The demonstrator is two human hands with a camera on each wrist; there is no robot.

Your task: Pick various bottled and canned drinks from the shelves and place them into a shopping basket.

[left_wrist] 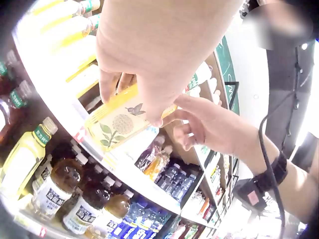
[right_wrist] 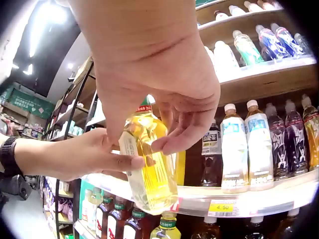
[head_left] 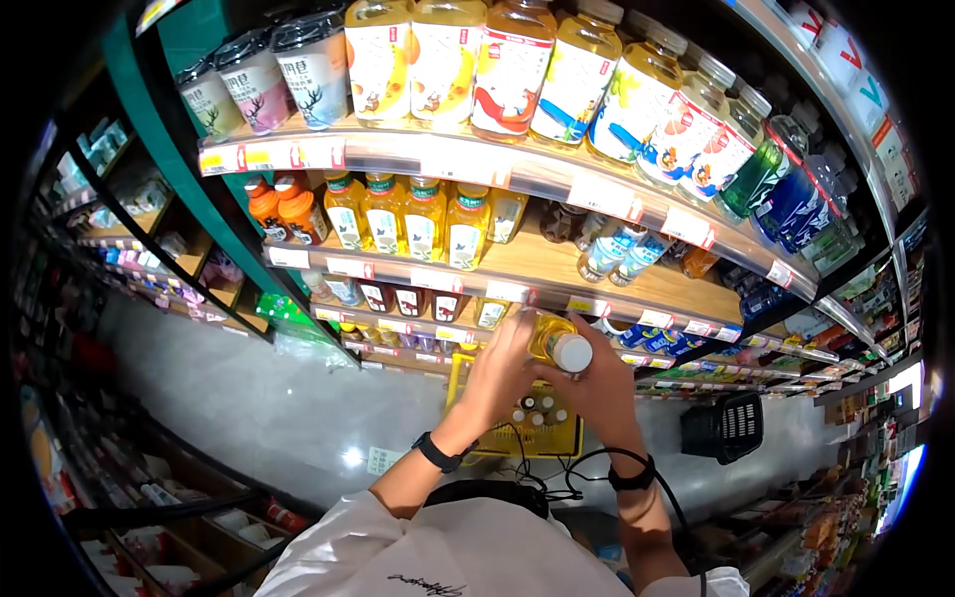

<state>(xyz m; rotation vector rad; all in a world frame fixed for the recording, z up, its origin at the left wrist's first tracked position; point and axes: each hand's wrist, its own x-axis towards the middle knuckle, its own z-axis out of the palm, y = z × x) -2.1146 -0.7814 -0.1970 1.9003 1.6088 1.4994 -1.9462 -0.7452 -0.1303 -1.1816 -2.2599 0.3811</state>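
Between both hands, a yellow drink bottle (head_left: 544,333) is gripped before the shelves.

Around its labelled side, the left hand (head_left: 502,370) closes thumb and fingers; opposite, the right hand (head_left: 601,386) curls its fingers about the same bottle. Beyond the grip, similar yellow bottles (head_left: 423,221) stand on a shelf (head_left: 527,261); below it, a yellow basket (head_left: 557,444) holds capped bottles (head_left: 537,406); well to its right sits a black basket (head_left: 708,432).
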